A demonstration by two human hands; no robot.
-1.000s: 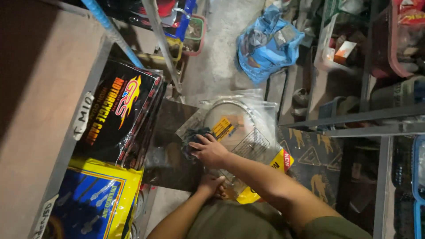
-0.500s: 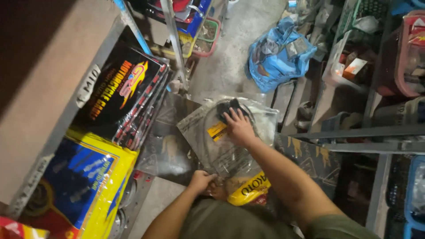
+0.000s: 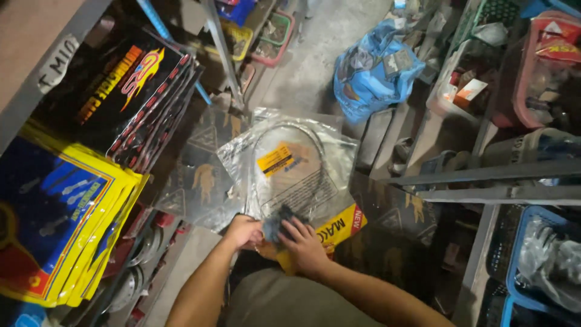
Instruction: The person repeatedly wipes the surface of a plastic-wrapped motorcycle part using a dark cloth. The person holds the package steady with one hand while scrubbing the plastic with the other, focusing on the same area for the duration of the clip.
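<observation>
**Both hands on the bagged cable**

I am gripping the near edge of a clear plastic packet (image 3: 289,169) holding a coiled cable, left hand (image 3: 241,231) and right hand (image 3: 304,242) pinching a dark cloth (image 3: 277,223) against it. Yellow packs (image 3: 66,218) are crowding the shelf to my left; a blue bag (image 3: 372,69) is lying on the floor beyond. The floor beneath the packet is hidden.

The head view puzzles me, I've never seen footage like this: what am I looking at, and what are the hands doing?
A camera worn on a person's head looks down at their own bare arms in a crowded storeroom. The left hand and right hand meet at the bottom edge of a clear plastic packet holding a coiled cable, with a small dark cloth-like thing between them; what it is I cannot tell. A yellow packet lies underneath. Left, yellow and blue packets and black flame-printed packets hang on a rack. A blue plastic bag sits on the floor.
</observation>
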